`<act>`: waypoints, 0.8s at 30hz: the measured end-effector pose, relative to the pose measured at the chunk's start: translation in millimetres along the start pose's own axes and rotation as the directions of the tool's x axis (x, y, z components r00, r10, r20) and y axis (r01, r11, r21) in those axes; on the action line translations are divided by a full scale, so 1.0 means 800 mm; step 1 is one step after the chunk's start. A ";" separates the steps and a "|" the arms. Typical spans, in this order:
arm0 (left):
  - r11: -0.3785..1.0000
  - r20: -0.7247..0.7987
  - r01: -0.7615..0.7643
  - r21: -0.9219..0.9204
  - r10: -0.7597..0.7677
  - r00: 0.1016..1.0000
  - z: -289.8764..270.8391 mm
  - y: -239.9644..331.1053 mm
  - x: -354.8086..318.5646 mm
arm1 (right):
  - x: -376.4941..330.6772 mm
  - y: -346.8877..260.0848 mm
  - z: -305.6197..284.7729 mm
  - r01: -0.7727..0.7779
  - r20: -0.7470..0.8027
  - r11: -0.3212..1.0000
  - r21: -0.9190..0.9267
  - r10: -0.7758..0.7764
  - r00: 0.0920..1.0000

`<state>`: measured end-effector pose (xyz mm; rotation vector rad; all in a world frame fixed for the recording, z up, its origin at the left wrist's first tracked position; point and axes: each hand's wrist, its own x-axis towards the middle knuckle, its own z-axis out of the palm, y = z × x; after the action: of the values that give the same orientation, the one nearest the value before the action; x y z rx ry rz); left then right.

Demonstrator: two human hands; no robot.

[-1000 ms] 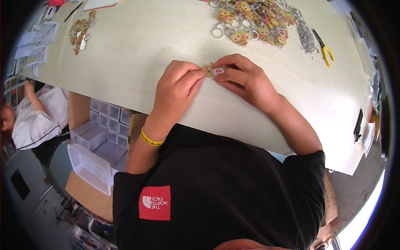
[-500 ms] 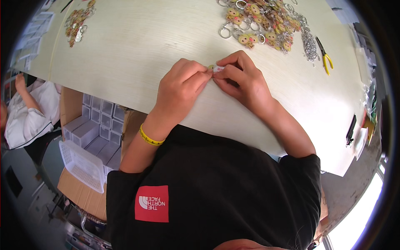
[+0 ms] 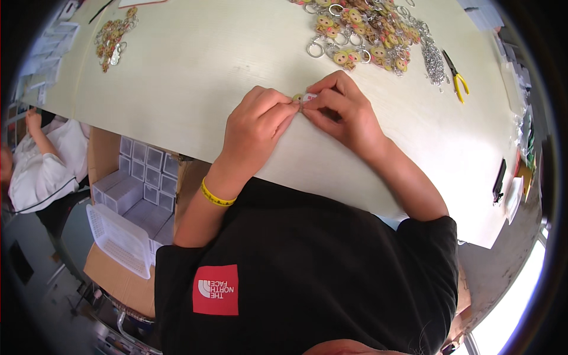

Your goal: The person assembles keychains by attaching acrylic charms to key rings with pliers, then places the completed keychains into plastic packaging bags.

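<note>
Fingertips pressed together, my left hand and my right hand meet over the pale tabletop. Between them is a small charm with a white and red face and a yellowish edge. Each hand pinches it from its own side, and the fingers cover most of it. Beyond my hands lies a heap of keychains with round yellow-and-brown character charms and metal split rings. A strand pile of silver chains trails from its right side, with yellow-handled pliers beside it.
A smaller pile of charms lies far left. Below the table's left edge, a carton holds clear boxes and a white plastic basket. A black object rests near the right edge. Another person sits at left.
The view has shifted slightly, bringing the edge of a white and red item in at the top left. My hands keep their pinch on the charm, with barely any finger movement.
</note>
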<state>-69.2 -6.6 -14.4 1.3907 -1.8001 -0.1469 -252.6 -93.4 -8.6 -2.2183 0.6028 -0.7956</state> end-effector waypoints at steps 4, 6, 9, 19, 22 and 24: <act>0.999 0.028 0.031 0.039 -0.032 0.999 -0.013 -0.014 0.010 | -0.001 0.019 -0.013 -0.187 -0.061 0.901 0.391 0.229 0.972; 0.994 0.017 0.030 0.107 -0.032 0.999 -0.026 -0.031 0.025 | -0.003 0.021 -0.017 -0.219 -0.012 0.757 0.615 0.286 0.958; 0.962 0.118 0.067 0.263 -0.101 0.988 -0.043 -0.048 0.056 | -0.003 0.009 -0.026 -0.206 0.077 0.823 0.529 0.196 0.978; 0.966 0.330 -0.204 0.161 0.142 0.933 0.040 -0.014 0.129 | -0.006 0.007 -0.022 -0.110 0.224 0.905 0.412 0.016 0.974; 0.974 0.355 -0.208 0.090 0.163 0.921 0.046 -0.023 0.135 | -0.006 0.006 -0.022 -0.101 0.213 0.908 0.407 0.013 0.977; 0.977 0.328 -0.198 0.077 0.163 0.930 0.040 -0.023 0.136 | -0.007 0.007 -0.022 -0.098 0.198 0.900 0.425 0.013 0.980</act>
<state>-80.7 -118.0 13.1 1.3242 -2.2268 -0.1888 -269.9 -101.5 -5.0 -1.8291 0.3503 -0.6072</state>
